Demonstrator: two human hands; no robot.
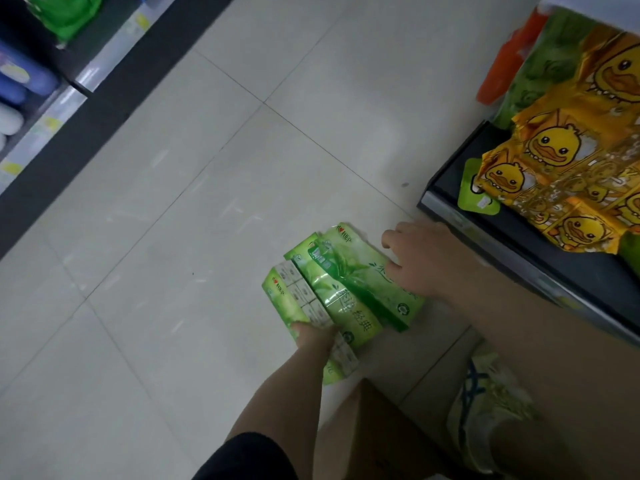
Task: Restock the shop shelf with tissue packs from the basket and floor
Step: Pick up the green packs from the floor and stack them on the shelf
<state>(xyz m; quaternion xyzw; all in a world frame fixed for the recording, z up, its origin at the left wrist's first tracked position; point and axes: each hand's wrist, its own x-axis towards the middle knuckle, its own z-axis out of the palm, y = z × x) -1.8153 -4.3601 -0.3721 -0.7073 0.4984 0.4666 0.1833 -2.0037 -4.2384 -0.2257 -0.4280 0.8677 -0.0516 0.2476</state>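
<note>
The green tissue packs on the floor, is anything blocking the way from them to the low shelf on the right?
Nothing visible does. The green tissue packs lie on bare tile beside the low dark shelf, under the left hand and right hand. Yellow duck-print packs fill much of the shelf, though.

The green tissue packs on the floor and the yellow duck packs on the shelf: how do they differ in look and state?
The green packs show a leaf print; the duck packs show yellow cartoon ducks. The green packs lie on the floor, leaning on each other, with the left hand and right hand on them; the duck packs sit untouched on the shelf. Both are glossy plastic-wrapped packs.
</note>
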